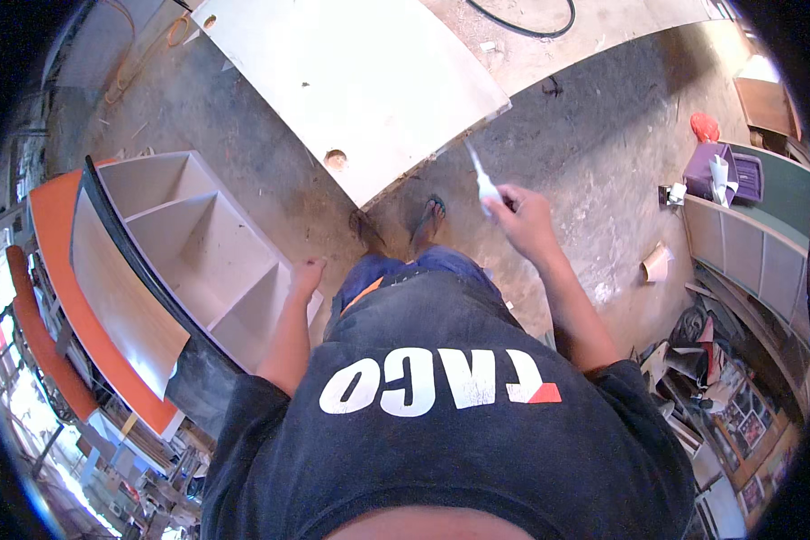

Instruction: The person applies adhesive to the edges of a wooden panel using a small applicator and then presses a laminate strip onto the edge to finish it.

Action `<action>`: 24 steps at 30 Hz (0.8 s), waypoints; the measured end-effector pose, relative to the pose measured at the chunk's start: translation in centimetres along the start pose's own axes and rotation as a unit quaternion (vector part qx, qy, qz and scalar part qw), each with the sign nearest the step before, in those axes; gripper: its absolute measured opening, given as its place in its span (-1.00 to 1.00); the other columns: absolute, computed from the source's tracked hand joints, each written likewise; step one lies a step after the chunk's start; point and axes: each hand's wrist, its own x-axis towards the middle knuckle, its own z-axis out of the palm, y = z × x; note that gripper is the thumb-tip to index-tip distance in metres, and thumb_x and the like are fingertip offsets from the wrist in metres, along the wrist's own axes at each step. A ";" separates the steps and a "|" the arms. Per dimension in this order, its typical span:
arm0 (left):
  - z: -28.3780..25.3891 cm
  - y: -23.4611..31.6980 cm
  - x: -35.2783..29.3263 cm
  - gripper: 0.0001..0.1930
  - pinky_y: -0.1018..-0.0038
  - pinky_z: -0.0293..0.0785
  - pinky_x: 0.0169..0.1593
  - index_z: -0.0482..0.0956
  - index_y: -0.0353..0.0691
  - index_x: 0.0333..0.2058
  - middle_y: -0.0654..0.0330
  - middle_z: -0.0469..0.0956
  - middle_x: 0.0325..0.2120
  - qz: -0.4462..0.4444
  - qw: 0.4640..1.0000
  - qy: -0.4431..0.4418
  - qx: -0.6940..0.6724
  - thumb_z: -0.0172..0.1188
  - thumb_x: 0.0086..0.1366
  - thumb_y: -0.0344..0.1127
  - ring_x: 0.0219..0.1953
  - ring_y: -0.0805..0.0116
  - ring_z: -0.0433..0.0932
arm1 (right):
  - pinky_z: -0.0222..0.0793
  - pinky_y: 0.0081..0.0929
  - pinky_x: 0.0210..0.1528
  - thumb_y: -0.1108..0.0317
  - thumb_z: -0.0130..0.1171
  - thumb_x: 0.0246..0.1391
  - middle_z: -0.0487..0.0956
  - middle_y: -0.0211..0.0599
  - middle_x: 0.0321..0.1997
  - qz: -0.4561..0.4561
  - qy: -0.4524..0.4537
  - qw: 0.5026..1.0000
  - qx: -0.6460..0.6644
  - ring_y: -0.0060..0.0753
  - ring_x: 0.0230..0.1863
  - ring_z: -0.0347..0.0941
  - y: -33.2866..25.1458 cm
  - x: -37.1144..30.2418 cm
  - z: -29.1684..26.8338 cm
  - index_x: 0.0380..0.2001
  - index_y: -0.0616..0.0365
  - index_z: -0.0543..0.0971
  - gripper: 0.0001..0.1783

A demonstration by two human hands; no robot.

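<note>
My right hand (522, 219) is closed around a small white squeeze bottle (488, 191) with a long thin nozzle. The nozzle points away from me, up past the near edge of a large white panel (360, 81), and is apart from it. Round holes show near two of the panel's corners. At my left side, my left hand (309, 274) hangs with its fingers curled in and nothing visible in them. It is nearest to the edge of a pale open cabinet (209, 250) with several compartments; whether it touches that edge I cannot tell.
Orange-edged boards (58, 270) lean beside the cabinet on the left. To the right are a purple crate (706, 166), a long grey-sided frame (747, 238) and a heap of scraps (702, 360). A black hose (540, 34) curves at the far side. My feet (430, 216) stand by the panel's corner.
</note>
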 end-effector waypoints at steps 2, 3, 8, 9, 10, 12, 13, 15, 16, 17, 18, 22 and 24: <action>-0.6 0.3 0.5 -0.56 0.23 0.53 0.05 0.72 -0.28 -0.04 -0.02 0.73 -0.12 0.004 1.000 0.016 -0.005 0.37 0.24 -0.07 -0.05 0.14 0.67 | 0.47 -0.28 -0.30 0.22 0.31 0.19 0.68 -0.06 -0.38 -0.015 -0.002 1.000 -0.009 -0.23 -0.41 0.63 -0.6 -1.6 1.6 -0.21 0.25 0.70 -0.71; -0.8 0.2 0.8 -0.55 0.23 0.53 0.05 0.72 -0.29 -0.02 -0.03 0.73 -0.11 0.010 0.999 0.033 -0.010 0.37 0.24 -0.08 -0.04 0.14 0.67 | 0.46 -0.23 -0.29 0.21 0.32 0.16 0.66 0.00 -0.40 -0.032 -0.002 0.999 -0.019 -0.10 -0.41 0.62 -0.9 -2.0 2.2 -0.24 0.26 0.70 -0.71; -2.2 -1.8 1.6 -0.50 0.27 0.52 0.11 0.70 -0.35 0.01 -0.09 0.71 -0.07 0.020 0.999 0.020 -0.023 0.38 0.24 -0.08 0.03 0.12 0.66 | 0.40 -0.35 -0.36 0.23 0.33 0.15 0.63 -0.14 -0.47 -0.040 0.005 0.995 -0.088 -0.38 -0.48 0.51 -2.4 -2.5 3.5 -0.30 0.30 0.69 -0.71; -2.3 -2.0 1.5 -0.49 0.29 0.52 0.13 0.69 -0.37 0.02 -0.10 0.71 -0.07 0.033 0.999 0.028 -0.014 0.38 0.24 -0.08 0.04 0.10 0.66 | 0.40 -0.34 -0.37 0.22 0.33 0.13 0.62 -0.12 -0.49 -0.033 0.011 0.996 -0.081 -0.35 -0.49 0.51 -2.7 -2.4 3.7 -0.33 0.30 0.69 -0.71; -2.4 -2.3 1.4 -0.49 0.29 0.52 0.13 0.69 -0.37 0.02 -0.10 0.71 -0.07 0.034 0.999 0.026 -0.015 0.38 0.24 -0.08 0.04 0.10 0.66 | 0.40 -0.34 -0.37 0.22 0.33 0.13 0.62 -0.12 -0.49 -0.032 0.012 0.996 -0.083 -0.35 -0.49 0.51 -3.0 -2.4 3.8 -0.33 0.30 0.69 -0.71; -2.8 -2.3 1.1 -0.47 0.22 0.53 0.13 0.68 -0.27 0.03 -0.07 0.70 -0.03 0.015 1.000 0.006 0.007 0.39 0.23 0.01 0.04 0.03 0.66 | 0.44 -0.08 -0.27 0.15 0.30 0.07 0.62 0.09 -0.45 -0.018 0.029 0.997 -0.076 0.14 -0.37 0.59 -3.7 -2.4 3.9 -0.43 0.29 0.66 -0.66; -2.8 -2.2 0.9 -0.47 0.22 0.53 0.13 0.68 -0.27 0.03 -0.07 0.70 -0.03 0.017 1.000 0.003 0.006 0.39 0.23 0.01 0.04 0.03 0.66 | 0.44 -0.08 -0.27 0.15 0.30 0.07 0.62 0.09 -0.45 -0.016 0.030 0.996 -0.078 0.14 -0.37 0.59 -4.0 -2.4 3.9 -0.43 0.29 0.66 -0.66; -3.1 -3.0 0.9 -0.48 0.23 0.53 0.13 0.69 -0.26 0.02 -0.07 0.70 -0.04 0.028 0.999 0.008 0.043 0.38 0.22 0.01 0.04 0.03 0.66 | 0.45 -0.07 -0.26 0.15 0.29 0.06 0.62 0.11 -0.44 -0.019 0.036 0.997 -0.069 0.16 -0.36 0.59 -4.5 -2.1 4.2 -0.43 0.30 0.66 -0.66; -3.0 -3.4 0.9 -0.48 0.23 0.53 0.13 0.69 -0.26 0.02 -0.07 0.70 -0.04 0.028 0.999 0.008 0.042 0.38 0.22 0.01 0.04 0.03 0.66 | 0.45 -0.07 -0.26 0.15 0.29 0.06 0.62 0.11 -0.44 -0.020 0.036 0.997 -0.070 0.16 -0.36 0.59 -4.4 -2.1 4.2 -0.43 0.30 0.66 -0.66; -2.9 -3.6 0.9 -0.47 0.23 0.53 0.13 0.69 -0.27 0.02 -0.08 0.70 -0.04 0.022 0.999 0.010 0.041 0.38 0.21 0.02 0.04 0.03 0.66 | 0.40 -0.21 -0.34 0.19 0.31 0.09 0.61 -0.01 -0.49 -0.030 0.038 0.995 -0.083 -0.10 -0.45 0.53 -4.3 -2.0 4.3 -0.41 0.31 0.67 -0.68; -2.8 -3.8 0.9 -0.46 0.23 0.53 0.13 0.69 -0.28 0.01 -0.09 0.70 -0.04 0.016 0.999 0.013 0.040 0.38 0.21 0.02 0.04 0.02 0.66 | 0.36 -0.34 -0.42 0.22 0.32 0.11 0.60 -0.13 -0.55 -0.039 0.040 0.994 -0.097 -0.37 -0.54 0.48 -4.2 -1.9 4.4 -0.38 0.32 0.68 -0.70; -2.6 -4.5 1.2 -0.45 0.24 0.53 0.14 0.69 -0.29 0.02 -0.10 0.69 -0.04 0.020 0.999 0.008 0.030 0.37 0.20 0.02 0.04 0.02 0.66 | 0.34 -0.34 -0.43 0.22 0.32 0.11 0.61 -0.13 -0.54 -0.031 0.044 0.996 -0.071 -0.38 -0.54 0.47 -4.4 -1.9 4.5 -0.38 0.32 0.69 -0.70; -2.4 -5.1 1.5 -0.44 0.25 0.53 0.16 0.68 -0.31 0.03 -0.11 0.69 -0.03 0.007 1.000 0.011 0.010 0.38 0.21 0.02 0.06 0.01 0.65 | 0.35 -0.35 -0.43 0.23 0.32 0.10 0.61 -0.14 -0.54 -0.029 0.042 0.996 -0.074 -0.39 -0.54 0.48 -4.8 -1.8 4.5 -0.38 0.33 0.69 -0.70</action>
